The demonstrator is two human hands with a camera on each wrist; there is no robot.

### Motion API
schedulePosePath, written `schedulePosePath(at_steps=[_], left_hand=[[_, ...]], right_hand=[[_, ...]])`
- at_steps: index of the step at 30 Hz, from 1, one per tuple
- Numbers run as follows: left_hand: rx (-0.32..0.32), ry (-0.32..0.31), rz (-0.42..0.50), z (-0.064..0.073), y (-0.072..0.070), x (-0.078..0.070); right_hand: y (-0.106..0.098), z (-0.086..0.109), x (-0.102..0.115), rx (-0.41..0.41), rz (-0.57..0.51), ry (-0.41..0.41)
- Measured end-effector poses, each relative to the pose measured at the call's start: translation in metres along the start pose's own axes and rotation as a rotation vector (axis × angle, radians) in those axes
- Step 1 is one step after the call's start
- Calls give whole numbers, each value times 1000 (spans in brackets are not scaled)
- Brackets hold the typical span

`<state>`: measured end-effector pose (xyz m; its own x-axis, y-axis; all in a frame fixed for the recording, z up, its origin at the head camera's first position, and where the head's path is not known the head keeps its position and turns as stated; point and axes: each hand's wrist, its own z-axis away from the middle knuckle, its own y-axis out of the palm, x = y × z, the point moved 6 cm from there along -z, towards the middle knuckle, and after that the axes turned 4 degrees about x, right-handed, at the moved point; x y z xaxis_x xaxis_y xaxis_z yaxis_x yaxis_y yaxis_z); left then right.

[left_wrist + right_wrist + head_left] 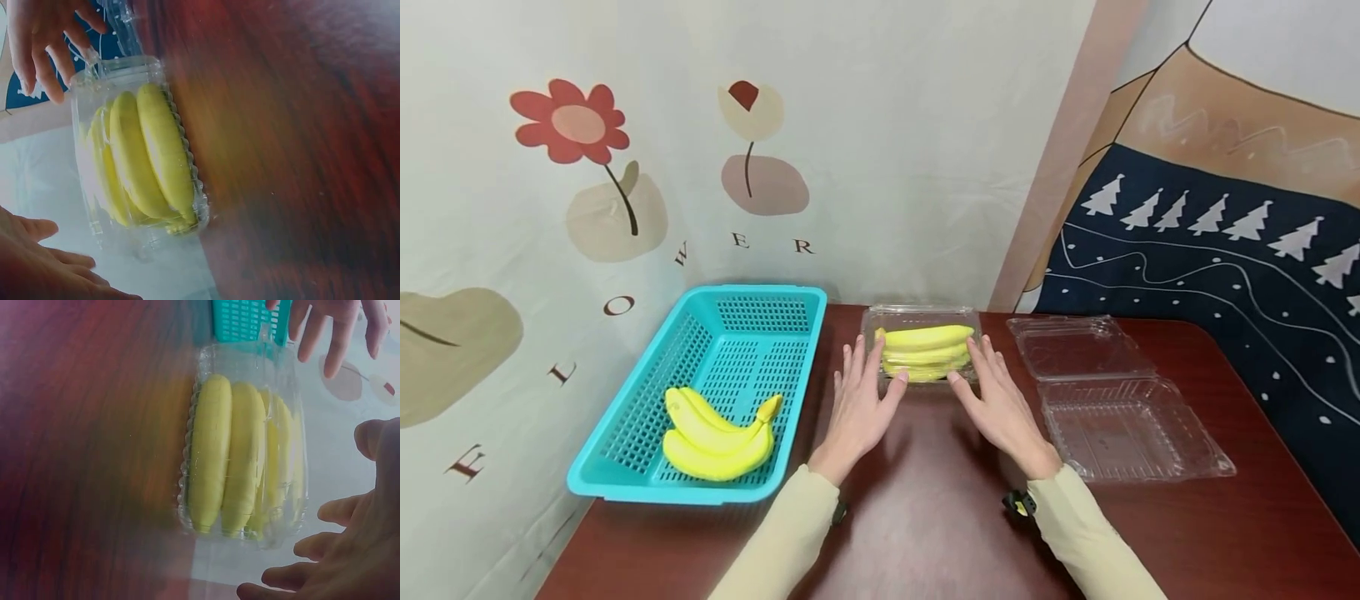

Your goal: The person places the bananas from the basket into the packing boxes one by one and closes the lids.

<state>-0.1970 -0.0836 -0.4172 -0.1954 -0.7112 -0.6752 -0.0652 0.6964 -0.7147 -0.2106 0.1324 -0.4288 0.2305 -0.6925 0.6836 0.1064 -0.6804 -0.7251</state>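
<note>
A clear plastic clamshell box with several yellow bananas inside stands at the back middle of the table, its lid down over the fruit. My left hand is at the box's left front corner, fingers spread and mostly straight. On the opposite side, my right hand has its fingers spread too. In the left wrist view, the bananas show through the clear plastic. From the right wrist view, both hands appear apart from the box, holding nothing.
At left, a turquoise plastic basket holds a bunch of bananas. A second clear clamshell lies opened out on the right of the dark red table. Printed cloth hangs behind the table.
</note>
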Motion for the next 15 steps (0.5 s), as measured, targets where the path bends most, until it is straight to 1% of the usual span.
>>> schedulePosePath(at_steps=[4, 8, 10, 15], left_hand=[[-4, 51, 29, 9, -4, -6], [-5, 115, 29, 20, -13, -12], [-4, 163, 23, 26, -18, -16], [-10, 317, -27, 40, -32, -25]], right_hand=[[-2, 7, 3, -6, 16, -20], [-5, 14, 6, -14, 17, -37], [-6, 18, 8, -16, 23, -47], [-10, 27, 9, -21, 56, -80]])
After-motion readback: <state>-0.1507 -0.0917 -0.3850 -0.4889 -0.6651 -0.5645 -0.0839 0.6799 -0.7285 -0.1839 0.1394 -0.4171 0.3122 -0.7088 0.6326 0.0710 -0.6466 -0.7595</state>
